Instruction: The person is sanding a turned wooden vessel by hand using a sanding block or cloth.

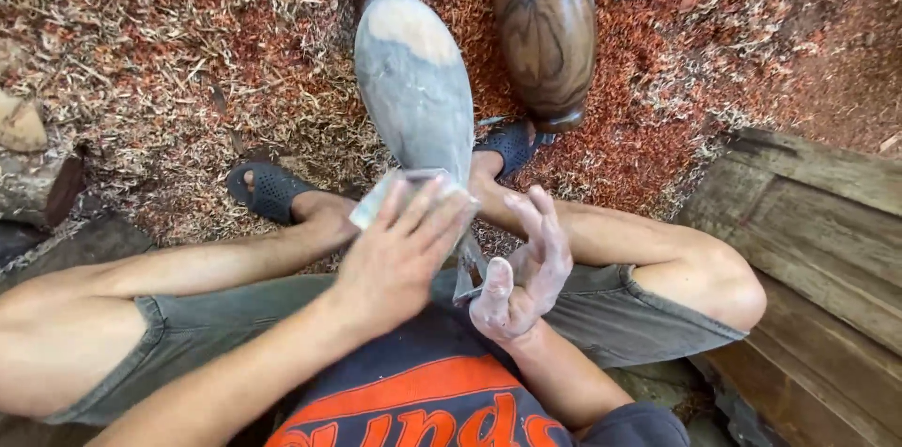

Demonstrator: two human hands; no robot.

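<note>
left hand (399,254) hides sandpaper (376,203) and grey carving's (413,90) near end.

scene is lit by bright, even daylight; colours are rendered saturated. soft shadows are cast under the bent legs. a mild sheen is seen on the polished dark striped wooden vessel (546,24). wide-angle bending is noticed at the edges. slight motion blur is shown on the dusty right hand (522,270).

I see a floor thick with red-brown wood shavings (188,62), weathered planks (817,250) at the right, a log stub (33,189) at left, in daylight.
</note>
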